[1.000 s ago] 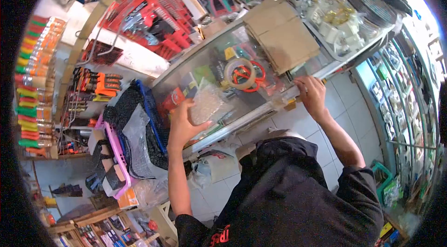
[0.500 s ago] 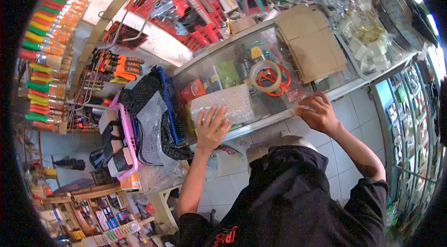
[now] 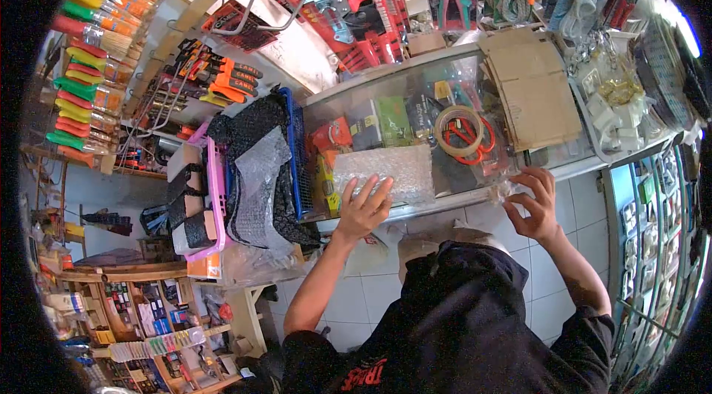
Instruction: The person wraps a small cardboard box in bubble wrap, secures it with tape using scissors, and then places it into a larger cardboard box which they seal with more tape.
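Observation:
A bubble-wrapped package (image 3: 408, 171) lies on the glass counter top (image 3: 334, 101). My left hand (image 3: 363, 208) rests on its near edge with the fingers spread. At the counter's front edge, my right hand (image 3: 538, 205) has its thumb and fingers curved and apart. A small crumpled clear scrap (image 3: 502, 190) sits at the edge by those fingertips. Between the hands, farther back, a roll of tape (image 3: 443, 134) lies flat on the glass, overlapping orange-handled scissors (image 3: 486, 143).
Flattened cardboard (image 3: 538, 101) covers the counter's right part. On the left stand a blue basket (image 3: 298, 164) with black and clear bubble wrap (image 3: 256, 179) beside it, and a pink basket (image 3: 215, 205). Brushes (image 3: 89, 97) and carded tools (image 3: 345, 8) hang around the counter.
My right hand's fingers have spread from a closer, bunched pose at the counter edge. My left hand stays on the package. The whole view has shifted, with the counter now lower and farther right.

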`<state>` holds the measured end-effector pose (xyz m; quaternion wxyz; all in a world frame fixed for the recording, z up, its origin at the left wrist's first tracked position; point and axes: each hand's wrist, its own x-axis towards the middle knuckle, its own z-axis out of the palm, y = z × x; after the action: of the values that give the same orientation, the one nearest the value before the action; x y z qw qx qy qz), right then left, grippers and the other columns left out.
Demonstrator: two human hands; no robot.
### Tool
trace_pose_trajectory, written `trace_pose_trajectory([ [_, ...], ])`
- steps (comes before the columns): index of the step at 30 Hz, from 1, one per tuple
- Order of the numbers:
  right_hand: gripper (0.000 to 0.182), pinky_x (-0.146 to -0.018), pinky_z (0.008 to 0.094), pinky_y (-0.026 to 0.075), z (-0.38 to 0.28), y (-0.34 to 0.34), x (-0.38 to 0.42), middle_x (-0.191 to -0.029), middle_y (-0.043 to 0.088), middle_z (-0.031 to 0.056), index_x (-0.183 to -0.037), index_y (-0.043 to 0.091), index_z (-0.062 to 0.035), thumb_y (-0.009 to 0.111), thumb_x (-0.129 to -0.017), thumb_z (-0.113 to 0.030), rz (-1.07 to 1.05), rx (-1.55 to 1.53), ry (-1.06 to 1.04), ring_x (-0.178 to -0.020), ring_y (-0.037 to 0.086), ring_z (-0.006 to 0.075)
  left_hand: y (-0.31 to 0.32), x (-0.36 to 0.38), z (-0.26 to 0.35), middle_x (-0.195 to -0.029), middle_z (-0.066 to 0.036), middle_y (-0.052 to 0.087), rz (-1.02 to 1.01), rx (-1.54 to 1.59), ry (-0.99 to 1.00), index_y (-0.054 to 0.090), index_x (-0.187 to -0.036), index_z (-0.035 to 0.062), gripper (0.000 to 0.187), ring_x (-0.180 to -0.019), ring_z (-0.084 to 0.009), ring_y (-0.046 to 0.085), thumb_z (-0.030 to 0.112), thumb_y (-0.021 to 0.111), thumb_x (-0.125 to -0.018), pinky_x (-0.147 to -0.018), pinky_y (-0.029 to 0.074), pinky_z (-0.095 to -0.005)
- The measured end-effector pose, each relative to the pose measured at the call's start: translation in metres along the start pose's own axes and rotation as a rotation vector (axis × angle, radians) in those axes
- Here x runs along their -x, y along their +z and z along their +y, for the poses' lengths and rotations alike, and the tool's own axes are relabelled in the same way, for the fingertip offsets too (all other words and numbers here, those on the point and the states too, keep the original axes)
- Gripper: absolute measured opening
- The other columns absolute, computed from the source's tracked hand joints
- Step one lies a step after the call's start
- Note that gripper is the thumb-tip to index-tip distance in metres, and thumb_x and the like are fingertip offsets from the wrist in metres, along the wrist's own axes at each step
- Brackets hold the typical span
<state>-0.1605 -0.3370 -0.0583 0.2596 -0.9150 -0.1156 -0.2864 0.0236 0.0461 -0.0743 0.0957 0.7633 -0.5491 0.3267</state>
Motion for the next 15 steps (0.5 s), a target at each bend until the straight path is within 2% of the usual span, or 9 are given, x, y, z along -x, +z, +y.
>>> trace_pose_trajectory([
  [2,0.038,-0.105,0.0511,0.044,-0.013,0.003,-0.028,-0.13,0.066,0.0102,-0.114,0.076,-0.0138,0.085,-0.078,-0.02,-0.018,-0.138,0.03,-0.126,0.058,0.0325,-0.002,-0.003,0.0,-0.149,0.002,0.06,-0.016,-0.002,-0.001,0.057,-0.089,0.0174,0.021,-0.142,-0.0249,0.05,0.014,0.077,-0.089,-0.12,0.033,-0.0524],
  [4,0.048,-0.109,0.0512,0.041,-0.049,0.002,-0.075,-0.14,0.062,0.0162,-0.128,0.069,-0.0087,0.081,-0.084,-0.025,-0.129,-0.187,0.023,-0.133,0.056,0.0342,-0.006,-0.005,0.0,-0.148,0.001,0.061,-0.049,0.008,-0.01,0.057,-0.084,0.0167,0.021,-0.141,-0.0251,0.051,0.015,0.077,-0.089,-0.12,0.033,-0.0522],
  [6,0.064,-0.116,0.0537,0.036,-0.078,0.014,-0.114,-0.149,0.055,0.0172,-0.143,0.058,-0.0061,0.076,-0.091,-0.038,-0.143,-0.273,-0.073,-0.142,0.05,0.0349,-0.008,-0.007,-0.001,-0.148,0.001,0.062,-0.091,0.024,-0.022,0.057,-0.079,0.0162,0.023,-0.14,-0.0254,0.052,0.016,0.078,-0.089,-0.119,0.033,-0.052],
  [8,0.075,-0.121,0.055,0.031,-0.081,0.057,-0.128,-0.154,0.052,0.0169,-0.151,0.049,-0.0026,0.07,-0.095,-0.049,-0.188,-0.246,-0.208,-0.148,0.044,0.0327,-0.004,-0.012,-0.001,-0.143,-0.001,0.065,-0.035,0.015,-0.003,0.057,-0.08,0.0154,0.022,-0.136,-0.0271,0.055,0.016,0.079,-0.087,-0.118,0.034,-0.0523],
  [11,0.078,-0.122,0.0551,0.029,-0.076,0.096,-0.129,-0.153,0.052,0.017,-0.153,0.046,-0.0016,0.067,-0.096,-0.051,-0.312,-0.048,-0.306,-0.149,0.043,0.0305,-0.011,-0.017,-0.004,-0.138,-0.005,0.066,-0.041,0.048,-0.024,0.062,-0.085,0.0137,0.019,-0.133,-0.0286,0.056,0.019,0.08,-0.084,-0.115,0.036,-0.0537],
  [14,0.076,-0.121,0.0619,0.028,-0.076,0.097,-0.126,-0.152,0.051,0.0185,-0.153,0.045,-0.0035,0.069,-0.094,-0.045,-0.276,-0.108,-0.281,-0.147,0.042,0.0351,-0.025,-0.031,0.0,-0.141,-0.008,0.064,-0.087,0.058,-0.078,0.067,-0.093,0.0112,0.021,-0.131,-0.0294,0.056,0.021,0.082,-0.082,-0.112,0.038,-0.054],
  [15,0.073,-0.121,0.0596,0.03,-0.077,0.093,-0.126,-0.151,0.053,0.0174,-0.152,0.047,-0.0047,0.069,-0.095,-0.045,-0.281,-0.134,-0.268,-0.146,0.045,0.0344,-0.033,-0.036,0.001,-0.141,-0.009,0.063,-0.129,0.098,-0.108,0.067,-0.095,0.0099,0.025,-0.129,-0.0303,0.057,0.021,0.083,-0.079,-0.111,0.039,-0.0533],
])
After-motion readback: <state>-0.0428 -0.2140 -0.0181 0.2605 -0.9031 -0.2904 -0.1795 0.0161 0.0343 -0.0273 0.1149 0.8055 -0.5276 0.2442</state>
